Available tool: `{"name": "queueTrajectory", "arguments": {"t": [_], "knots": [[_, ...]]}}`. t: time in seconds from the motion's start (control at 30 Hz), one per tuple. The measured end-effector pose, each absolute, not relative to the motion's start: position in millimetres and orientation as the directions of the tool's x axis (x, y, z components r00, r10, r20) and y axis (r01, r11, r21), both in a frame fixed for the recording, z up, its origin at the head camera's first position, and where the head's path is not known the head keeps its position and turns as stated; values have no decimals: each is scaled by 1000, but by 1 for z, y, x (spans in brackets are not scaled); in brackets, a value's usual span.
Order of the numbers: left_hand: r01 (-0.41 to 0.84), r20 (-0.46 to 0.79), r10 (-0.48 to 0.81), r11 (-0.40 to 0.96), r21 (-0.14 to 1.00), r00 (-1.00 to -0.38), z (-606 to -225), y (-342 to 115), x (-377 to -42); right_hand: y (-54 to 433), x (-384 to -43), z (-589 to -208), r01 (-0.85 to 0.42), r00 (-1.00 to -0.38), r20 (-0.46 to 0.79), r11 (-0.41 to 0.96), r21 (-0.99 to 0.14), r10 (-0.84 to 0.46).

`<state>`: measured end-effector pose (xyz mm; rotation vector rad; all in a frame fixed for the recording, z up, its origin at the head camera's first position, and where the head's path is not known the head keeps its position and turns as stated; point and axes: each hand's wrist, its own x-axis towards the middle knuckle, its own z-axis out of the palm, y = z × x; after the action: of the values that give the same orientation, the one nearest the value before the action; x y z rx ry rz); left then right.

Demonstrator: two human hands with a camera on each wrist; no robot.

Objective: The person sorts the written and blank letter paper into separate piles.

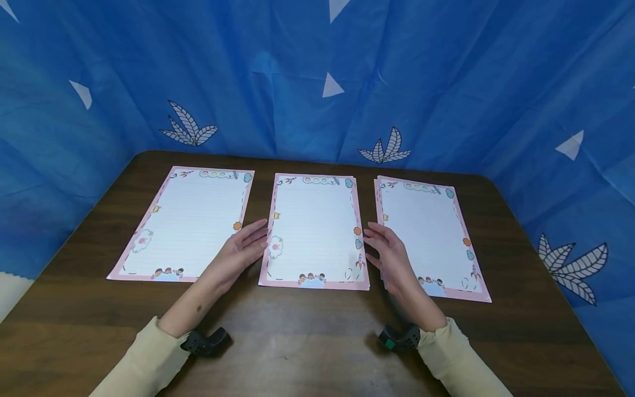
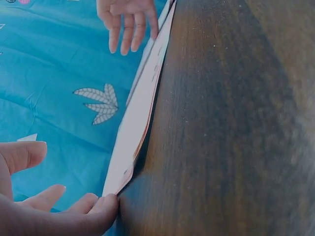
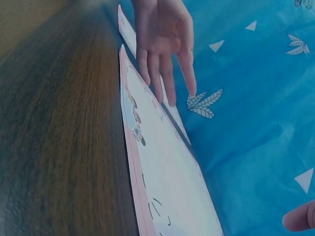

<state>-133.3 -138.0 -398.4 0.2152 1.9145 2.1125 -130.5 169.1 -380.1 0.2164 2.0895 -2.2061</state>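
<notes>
Three lots of white lined paper with pink cartoon borders lie side by side on a brown wooden table (image 1: 307, 342). At the left edge of the middle paper (image 1: 315, 231) my left hand (image 1: 235, 256) has its fingers extended, fingertips right at the border. My right hand (image 1: 392, 256) stands at the opposite edge, fingers loosely straight, overlapping the right paper (image 1: 426, 237) in the head view. From the left wrist, the paper (image 2: 135, 123) appears as a thin layered edge, slightly lifted at its near corner by the left fingers (image 2: 106, 209). Neither hand grips anything.
The left paper (image 1: 183, 220) lies slanted, partly behind the left forearm. Offset edges show more than one sheet in the right lot. A blue curtain (image 1: 297, 82) with leaf and triangle prints hangs around the table. Black cameras (image 1: 205, 343) sit on both wrists.
</notes>
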Motion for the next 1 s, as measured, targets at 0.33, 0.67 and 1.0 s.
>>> {"name": "queueTrajectory", "arguments": {"t": [0.33, 0.67, 1.0], "knots": [[-100, -103, 150, 28, 995, -983, -402, -139, -138, 170, -131, -377, 161, -985, -166, -83, -983, 48], [-91, -114, 91, 231, 969, -989, -405, -141, -138, 169, -131, -378, 199, -978, -204, -88, -976, 44], [-67, -97, 76, 327, 943, -992, -405, -143, -136, 170, -129, -380, 242, -969, -245, -78, -967, 37]]}}
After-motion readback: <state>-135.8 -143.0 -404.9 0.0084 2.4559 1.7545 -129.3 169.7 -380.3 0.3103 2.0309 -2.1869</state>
